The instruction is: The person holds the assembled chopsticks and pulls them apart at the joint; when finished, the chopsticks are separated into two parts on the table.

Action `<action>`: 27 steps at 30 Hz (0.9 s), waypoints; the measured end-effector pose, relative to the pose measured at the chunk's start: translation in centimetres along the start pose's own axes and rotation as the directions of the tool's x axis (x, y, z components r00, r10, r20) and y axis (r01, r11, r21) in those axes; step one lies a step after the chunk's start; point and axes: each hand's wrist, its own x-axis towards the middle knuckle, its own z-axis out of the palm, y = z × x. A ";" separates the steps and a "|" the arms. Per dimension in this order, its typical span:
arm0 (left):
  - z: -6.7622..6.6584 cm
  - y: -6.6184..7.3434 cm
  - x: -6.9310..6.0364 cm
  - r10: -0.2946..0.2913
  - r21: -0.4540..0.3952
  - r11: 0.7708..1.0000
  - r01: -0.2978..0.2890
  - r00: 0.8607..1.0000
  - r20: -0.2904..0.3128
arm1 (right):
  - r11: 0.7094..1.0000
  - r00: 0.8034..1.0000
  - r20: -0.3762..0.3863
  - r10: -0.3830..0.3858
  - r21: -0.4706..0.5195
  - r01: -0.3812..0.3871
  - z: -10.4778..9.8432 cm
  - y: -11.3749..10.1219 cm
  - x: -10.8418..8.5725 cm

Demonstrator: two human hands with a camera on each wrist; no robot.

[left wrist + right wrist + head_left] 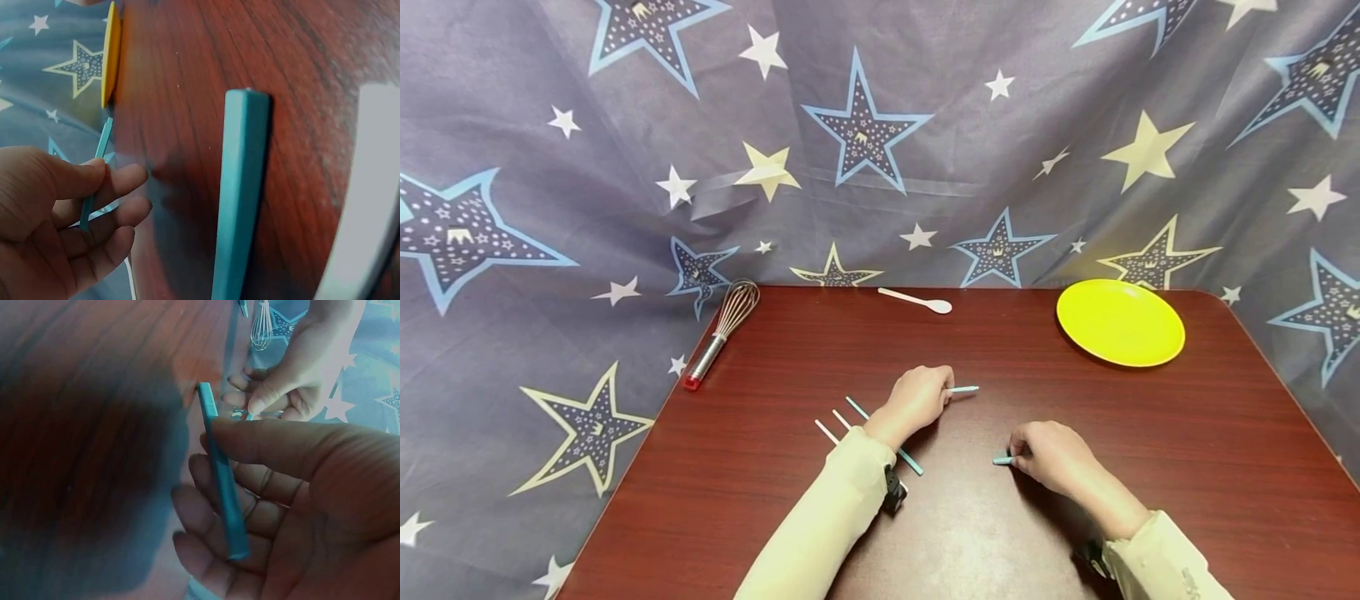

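Observation:
My left hand (916,397) pinches a thin teal stick (104,139) between thumb and fingers, over the middle of the table. Nearer the front and to the right, my right hand (1051,454) holds another teal stick (224,481), the thumb pressed on it and the fingers curled behind. Under my left forearm lie a third teal stick (911,462) and two white sticks (827,431), side by side and partly covered by the sleeve. Close up in the left wrist view, the lying teal stick (240,187) has flat, angular sides; a white stick (365,206) lies beside it.
A whisk (721,335) lies along the table's left edge. At the back edge is a white spoon (917,301), and a yellow plate (1120,323) sits at the back right. A star-patterned cloth (865,208) hangs behind the dark red table (737,467).

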 end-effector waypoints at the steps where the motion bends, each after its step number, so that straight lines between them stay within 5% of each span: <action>1: 0.1 0.0 0.1 -0.004 -0.002 1.000 0.004 1.000 -0.002 | 1.000 1.000 0.007 0.011 -0.007 -0.011 0.1 0.0 0.0; 6: 0.6 0.3 0.7 -0.036 0.018 0.999 0.036 0.999 0.006 | 1.000 0.999 0.032 0.009 -0.007 -0.009 0.5 -0.1 0.2; 18: 1.4 0.6 1.5 -0.046 0.158 0.987 0.039 0.998 0.040 | 0.987 0.986 0.038 -0.161 0.021 0.161 1.4 -0.4 0.9; 27: 1.7 0.5 1.8 -0.036 0.203 0.979 0.019 0.996 0.079 | 0.987 0.984 0.068 -0.162 0.016 0.162 1.2 -0.6 0.9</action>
